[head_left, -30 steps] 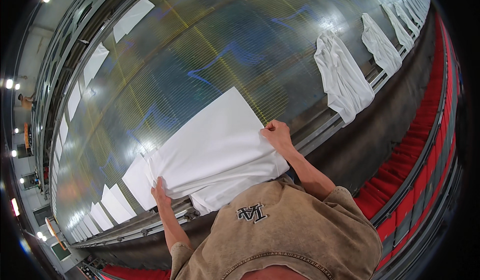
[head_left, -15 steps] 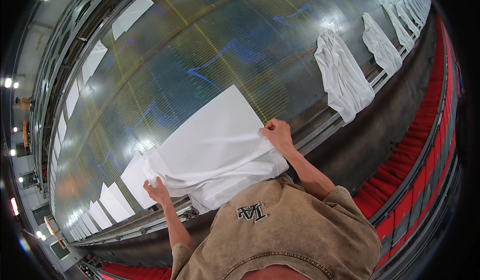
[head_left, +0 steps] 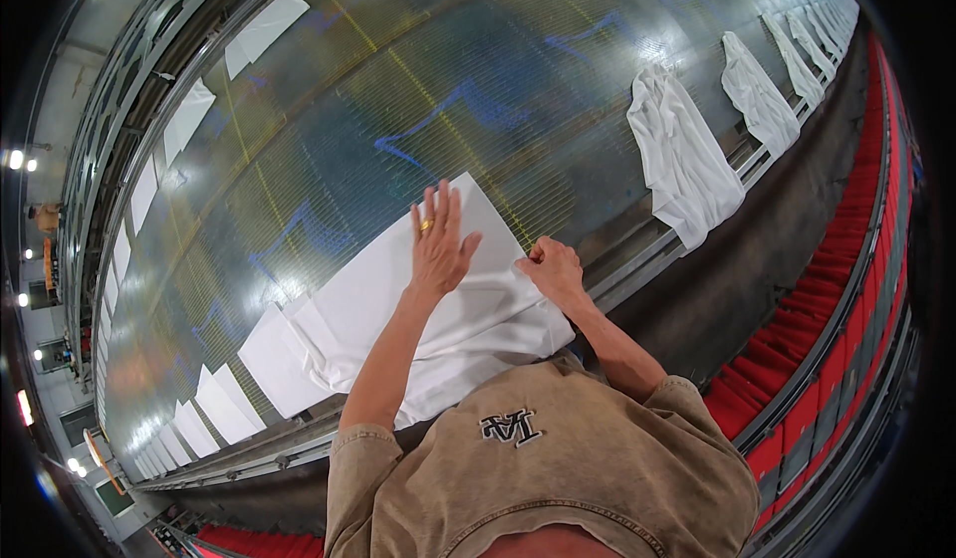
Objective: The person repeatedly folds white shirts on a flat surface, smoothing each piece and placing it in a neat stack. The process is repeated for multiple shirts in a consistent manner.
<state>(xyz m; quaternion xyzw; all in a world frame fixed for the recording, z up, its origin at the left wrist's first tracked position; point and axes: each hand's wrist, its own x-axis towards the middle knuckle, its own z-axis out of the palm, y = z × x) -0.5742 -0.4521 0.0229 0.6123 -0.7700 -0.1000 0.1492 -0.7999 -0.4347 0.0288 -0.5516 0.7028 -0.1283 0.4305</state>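
A white fabric piece [head_left: 483, 304] is spread on the long table [head_left: 588, 150] right before me. Its upper part is smooth, while folds gather along the near edge and hang over toward my shirt. Palm down, my left hand [head_left: 440, 249] is open over the cloth's far corner, a gold-coloured ring on one finger; whether it presses the cloth or hovers cannot be told. At the cloth's right edge, my right hand [head_left: 551, 267] has its fingers closed in a pinch on the fabric.
Crumpled white cloths [head_left: 682, 150] hang over the table's near edge to the right. Flat white pieces [head_left: 227, 404] lie in a row at left, with more white pieces [head_left: 264, 30] along the far edge. A metal rail [head_left: 647, 259] borders the table; red cloth [head_left: 787, 349] lines the right.
My left hand has let go of the cloth's lower left edge and moved up and right to its far corner, opening flat. My right hand stays at the right edge.
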